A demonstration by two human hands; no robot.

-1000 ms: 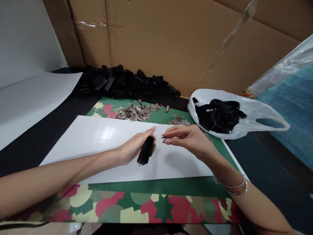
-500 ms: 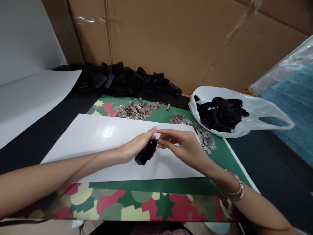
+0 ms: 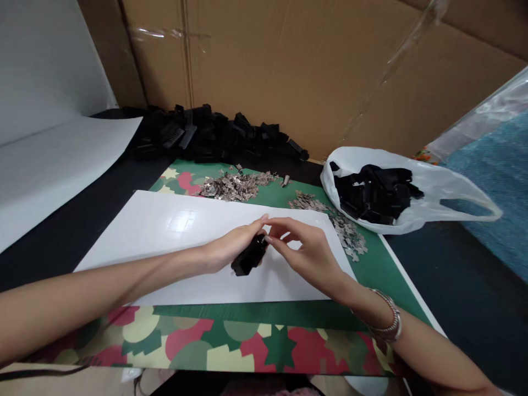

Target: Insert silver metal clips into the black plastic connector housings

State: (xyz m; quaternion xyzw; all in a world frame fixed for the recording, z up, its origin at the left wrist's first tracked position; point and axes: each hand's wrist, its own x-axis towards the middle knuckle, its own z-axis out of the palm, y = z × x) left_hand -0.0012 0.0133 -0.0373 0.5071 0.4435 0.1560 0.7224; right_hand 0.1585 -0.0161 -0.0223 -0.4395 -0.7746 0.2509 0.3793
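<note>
Over the white sheet (image 3: 177,225), my left hand (image 3: 235,247) is closed around a black plastic housing (image 3: 248,257), which tilts with its upper end toward the right. My right hand (image 3: 301,242) meets that upper end with thumb and index finger bent in a pinch. A small shiny bit shows at the right fingertips, too small to name. A bracelet (image 3: 390,319) circles my right wrist. Behind the sheet lie a heap of small metal pieces (image 3: 231,186) and, farther right, flat metal pieces (image 3: 350,234).
Black plastic parts (image 3: 214,135) are piled along the cardboard wall (image 3: 264,66). A white plastic bag (image 3: 429,203) at the right holds more black parts. Green and camouflage-patterned board (image 3: 231,352) lies under the sheet. A curved white sheet (image 3: 61,159) stands at the left.
The right hand's fingers have shifted slightly, with the thumb now pressed at the housing's upper end. The housing stays in the left hand. The whole view has shifted a little.
</note>
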